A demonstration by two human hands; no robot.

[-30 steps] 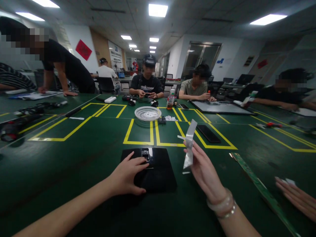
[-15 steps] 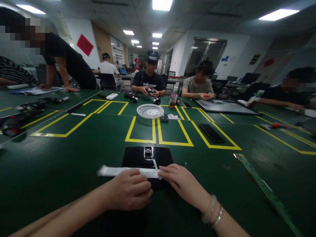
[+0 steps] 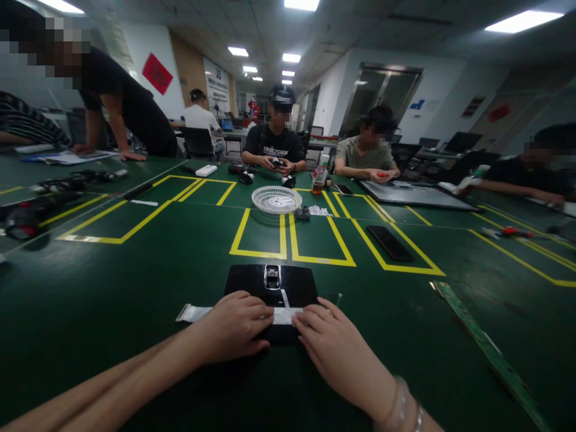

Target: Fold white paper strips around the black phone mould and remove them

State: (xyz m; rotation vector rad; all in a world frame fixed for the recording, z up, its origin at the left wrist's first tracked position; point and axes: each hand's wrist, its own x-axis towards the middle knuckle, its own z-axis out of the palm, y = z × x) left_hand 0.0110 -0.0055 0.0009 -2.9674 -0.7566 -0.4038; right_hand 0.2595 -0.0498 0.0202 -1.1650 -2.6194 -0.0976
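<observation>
A glossy black plate [image 3: 243,281] lies on the green table in front of me, with a silver-framed socket [image 3: 272,277] near its far edge. Across it stretches a white flat ribbon cable [image 3: 282,316], its left end reaching past the plate. My left hand [image 3: 240,324] rests on the cable's middle, fingers laid forward and flat. On the right part of the cable, my right hand [image 3: 330,336] presses with outstretched fingertips and covers that end. A thin white strip [image 3: 285,298] runs from the cable toward the socket.
Beyond the plate stands a white plastic basket [image 3: 276,200]. A black phone [image 3: 389,242] lies to the right, and a long green circuit board [image 3: 483,342] nearer me. Yellow tape [image 3: 258,253] marks the table. Several people sit or lean around it, near a drink bottle [image 3: 318,180].
My left hand has uncurled from a closed shape and now lies flat on the ribbon cable. My right hand stays at the cable's right part, more fingers now on it.
</observation>
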